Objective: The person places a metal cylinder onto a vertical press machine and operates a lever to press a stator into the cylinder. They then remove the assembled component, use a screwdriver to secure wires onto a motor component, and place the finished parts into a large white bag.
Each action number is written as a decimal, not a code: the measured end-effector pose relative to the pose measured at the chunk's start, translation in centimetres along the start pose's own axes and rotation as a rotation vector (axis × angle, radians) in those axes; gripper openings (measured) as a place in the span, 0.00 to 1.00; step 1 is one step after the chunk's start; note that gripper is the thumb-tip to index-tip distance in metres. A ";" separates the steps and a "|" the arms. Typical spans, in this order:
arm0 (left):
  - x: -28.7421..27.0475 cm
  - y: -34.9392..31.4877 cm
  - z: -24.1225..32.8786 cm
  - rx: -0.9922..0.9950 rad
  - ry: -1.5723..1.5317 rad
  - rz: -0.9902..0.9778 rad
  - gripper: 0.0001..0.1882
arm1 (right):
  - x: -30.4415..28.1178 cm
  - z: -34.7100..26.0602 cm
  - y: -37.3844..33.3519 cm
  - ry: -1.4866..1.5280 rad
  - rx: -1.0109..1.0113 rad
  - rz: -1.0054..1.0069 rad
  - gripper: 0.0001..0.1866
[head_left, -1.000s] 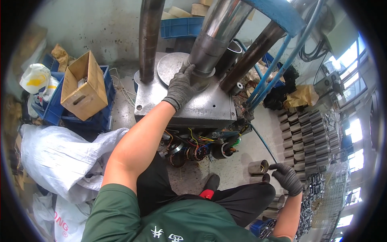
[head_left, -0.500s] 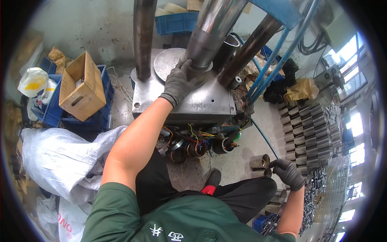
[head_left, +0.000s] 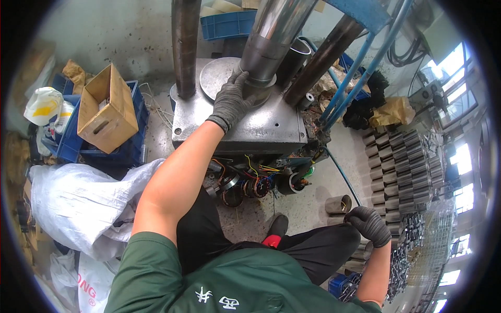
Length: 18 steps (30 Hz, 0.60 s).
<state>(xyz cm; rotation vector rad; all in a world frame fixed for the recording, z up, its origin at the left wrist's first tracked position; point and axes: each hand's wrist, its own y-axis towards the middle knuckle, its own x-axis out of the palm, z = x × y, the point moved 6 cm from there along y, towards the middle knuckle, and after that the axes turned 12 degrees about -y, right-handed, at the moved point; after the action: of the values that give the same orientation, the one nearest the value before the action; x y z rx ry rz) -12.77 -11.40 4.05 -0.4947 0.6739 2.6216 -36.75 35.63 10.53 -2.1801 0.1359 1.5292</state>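
A press stands in front of me, its shiny ram (head_left: 282, 23) above a steel bed plate (head_left: 229, 130). At the ram's lower end, a metal sleeve (head_left: 261, 97) sits on the plate, partly hidden by my hand. My left hand (head_left: 232, 101), in a dark grey glove, is curled against the sleeve's near left side, fingers up along the ram's lower end and thumb in front. A round metal disc (head_left: 215, 78) lies just left of it. Off to the right, my right hand (head_left: 369, 225), gloved too, is closed around the upper end of a thin blue lever (head_left: 344, 178).
Several steel tubes (head_left: 404, 167) are stacked at the right, and one short tube (head_left: 338, 204) stands near my right knee. Stator windings with wires (head_left: 245, 189) lie beneath the press. At left are a cardboard box (head_left: 107, 112) on blue crates and a white sack (head_left: 83, 206).
The view has shifted slightly. Both hands keep their places on the sleeve and the lever.
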 end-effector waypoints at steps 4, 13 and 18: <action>0.0 -0.1 0.0 0.003 0.005 0.012 0.43 | -0.2 -0.2 0.0 -0.003 0.045 0.018 0.11; 0.1 0.0 -0.2 0.014 -0.001 0.009 0.43 | -0.2 -0.1 -0.1 0.016 0.054 0.042 0.10; 0.2 0.0 -0.1 0.026 0.002 0.013 0.43 | -0.3 -0.2 -0.2 0.015 0.059 0.038 0.10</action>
<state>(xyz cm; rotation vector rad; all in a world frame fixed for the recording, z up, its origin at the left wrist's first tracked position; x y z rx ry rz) -12.91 -11.39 3.92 -0.4867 0.7130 2.6215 -36.58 35.67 10.97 -2.1549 0.2259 1.5111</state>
